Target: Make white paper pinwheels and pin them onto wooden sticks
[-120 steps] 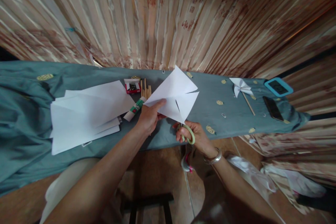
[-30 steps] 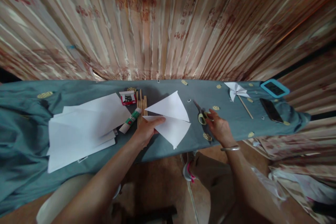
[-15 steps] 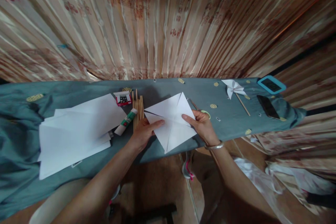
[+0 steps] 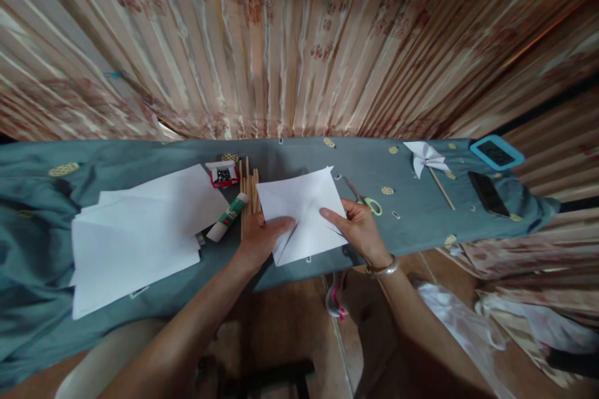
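Observation:
Between my two hands is a square sheet of white paper (image 4: 306, 199), with cuts running in from its corners. My left hand (image 4: 262, 237) pinches its left edge, thumb on top and fingers underneath. At the right edge my right hand (image 4: 358, 227), with a bangle at the wrist, grips the sheet the same way. Just beyond the right hand lie scissors with pale green handles (image 4: 372, 206). Wooden sticks (image 4: 249, 190) and a green and white glue stick (image 4: 228, 218) lie close to my left hand.
A stack of white paper (image 4: 145, 237) covers the table's left part. Behind the glue stick sits a small red and white box (image 4: 223, 174) of dark metal bits. At the right are a paper pinwheel (image 4: 425, 158) on a stick, a phone (image 4: 488, 193) and a blue-framed timer (image 4: 496, 153).
The cut flaps of the sheet, apart before at the left and top, now lie closer together. My right hand has shifted slightly, and more of the scissors shows.

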### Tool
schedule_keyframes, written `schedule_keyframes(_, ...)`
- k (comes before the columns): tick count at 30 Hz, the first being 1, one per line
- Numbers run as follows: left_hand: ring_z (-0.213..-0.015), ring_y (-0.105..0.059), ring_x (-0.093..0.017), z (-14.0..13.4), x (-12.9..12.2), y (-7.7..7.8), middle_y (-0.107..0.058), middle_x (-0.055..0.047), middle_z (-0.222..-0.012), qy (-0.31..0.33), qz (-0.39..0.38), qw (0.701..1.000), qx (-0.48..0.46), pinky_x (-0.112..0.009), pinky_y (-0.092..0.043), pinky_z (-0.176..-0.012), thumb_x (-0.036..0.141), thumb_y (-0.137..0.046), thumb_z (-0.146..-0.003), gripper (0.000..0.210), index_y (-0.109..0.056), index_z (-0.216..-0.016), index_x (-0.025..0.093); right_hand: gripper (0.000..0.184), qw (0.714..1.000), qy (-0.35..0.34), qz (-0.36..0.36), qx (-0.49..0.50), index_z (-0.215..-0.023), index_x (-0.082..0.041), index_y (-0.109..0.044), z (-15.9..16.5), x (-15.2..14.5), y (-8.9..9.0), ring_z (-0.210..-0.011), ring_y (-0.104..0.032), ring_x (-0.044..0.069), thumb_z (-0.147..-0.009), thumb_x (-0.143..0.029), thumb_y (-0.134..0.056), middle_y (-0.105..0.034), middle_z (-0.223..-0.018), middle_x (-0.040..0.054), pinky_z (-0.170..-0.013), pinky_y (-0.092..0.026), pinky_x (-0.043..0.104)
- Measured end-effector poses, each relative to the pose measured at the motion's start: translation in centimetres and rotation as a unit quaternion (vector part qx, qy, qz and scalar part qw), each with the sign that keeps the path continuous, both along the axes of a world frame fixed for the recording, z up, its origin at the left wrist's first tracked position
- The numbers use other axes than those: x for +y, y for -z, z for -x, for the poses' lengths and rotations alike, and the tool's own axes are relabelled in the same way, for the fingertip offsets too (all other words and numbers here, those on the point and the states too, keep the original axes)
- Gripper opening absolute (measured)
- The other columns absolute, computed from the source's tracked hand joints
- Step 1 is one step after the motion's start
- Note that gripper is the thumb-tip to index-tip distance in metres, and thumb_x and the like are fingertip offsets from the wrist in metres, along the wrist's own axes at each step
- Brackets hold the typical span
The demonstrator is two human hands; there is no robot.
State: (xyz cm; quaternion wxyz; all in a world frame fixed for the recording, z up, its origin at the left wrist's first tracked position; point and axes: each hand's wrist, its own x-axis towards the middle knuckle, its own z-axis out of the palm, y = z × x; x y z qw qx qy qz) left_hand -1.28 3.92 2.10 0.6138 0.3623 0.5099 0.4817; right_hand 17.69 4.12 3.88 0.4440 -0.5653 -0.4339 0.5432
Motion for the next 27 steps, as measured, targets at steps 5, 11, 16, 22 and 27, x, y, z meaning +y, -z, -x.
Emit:
schedule_keyframes(5,-0.079,-0.068,-0.021,0.0,0.0,0.3,-0.074,-0.004,-0.082,-0.005,-0.042,0.998,0.043,-0.03,-0.054,-0.073,0.025,-0.078,-0.059,0.022,-0.073,-0.078,0.015,0.031,0.999,-0.005,-0.024,-0.038,-0.087,-0.017,-0.076,0.7,-0.3,0.1,-0.052,-0.059,0.012,-0.064,-0.039,-0.08,-0.074,-0.071,0.0016,-0.047,-0.046,0.023)
schedule_keyframes(11,-0.075,-0.069,-0.024,0.4,0.3,0.6,-0.074,-0.005,-0.074,0.011,-0.073,0.984,0.16,-0.035,-0.055,-0.073,0.025,-0.073,-0.061,0.016,-0.071,-0.074,0.016,0.03,0.999,-0.012,-0.026,-0.027,-0.086,-0.018,-0.075,1.0,-0.3,0.1,-0.057,-0.062,0.014,-0.063,-0.037,-0.081,-0.076,-0.078,0.0024,-0.052,-0.05,0.025)
schedule_keyframes(16,-0.08,-0.07,-0.027,0.8,0.4,0.0,-0.076,-0.006,-0.08,0.014,-0.109,0.959,0.261,-0.038,-0.055,-0.077,0.026,-0.072,-0.061,0.022,-0.07,-0.08,0.016,0.031,0.997,-0.015,0.031,0.063,-0.083,-0.019,-0.075,1.3,-0.2,-0.2,-0.057,-0.064,0.013,-0.059,-0.036,-0.084,-0.076,-0.077,0.0025,-0.053,-0.051,0.025)
schedule_keyframes(22,-0.08,-0.071,-0.027,0.8,0.2,-0.2,-0.076,-0.006,-0.08,0.022,-0.11,0.957,0.268,-0.037,-0.055,-0.077,0.027,-0.07,-0.063,0.021,-0.071,-0.08,0.016,0.031,0.993,-0.017,0.06,0.1,-0.082,-0.018,-0.075,1.5,-0.3,-0.3,-0.055,-0.063,0.012,-0.059,-0.036,-0.085,-0.076,-0.075,0.0027,-0.053,-0.049,0.023)
schedule_keyframes(27,-0.077,-0.07,-0.024,1.0,0.2,0.2,-0.075,-0.004,-0.078,0.01,-0.102,0.966,0.236,-0.035,-0.055,-0.076,0.028,-0.069,-0.066,0.016,-0.07,-0.077,0.017,0.031,0.993,-0.06,0.065,0.084,-0.08,-0.017,-0.074,0.8,-0.1,0.1,-0.058,-0.064,0.013,-0.057,-0.034,-0.086,-0.076,-0.075,0.0022,-0.056,-0.051,0.025)
